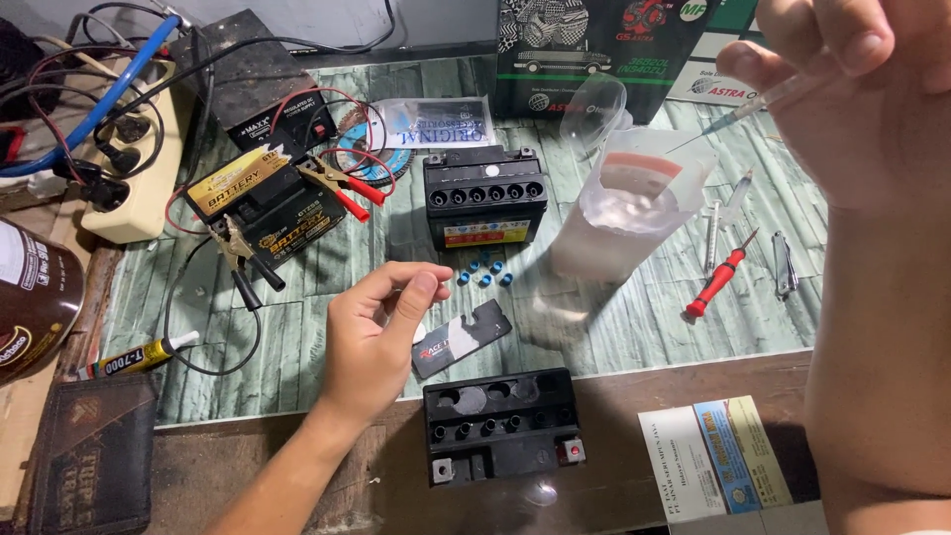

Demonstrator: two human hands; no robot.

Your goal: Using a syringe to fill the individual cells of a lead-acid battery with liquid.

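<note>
A bench (634, 327) covered in green wood-grain sheet fills the frame, seen from above. At lower centre sits an open black battery (502, 424) with a row of fill holes; a second black battery (484, 196) stands at upper centre, and a third battery (265, 203) with clamps on it lies at upper left. A clear plastic jug (626, 203) of liquid stands right of centre. The right hand (862, 89), at the upper right and close to the camera, pinches a thin syringe (753, 107) with closed fingers; its long axis slants down-left, needle tip just above the jug's rim. The left hand (381, 332) hovers half curled at centre left, thumb meeting fingertips; whether it holds anything I cannot tell. Small blue caps (483, 272) lie just right of it, nearer this hand than the other.
</note>
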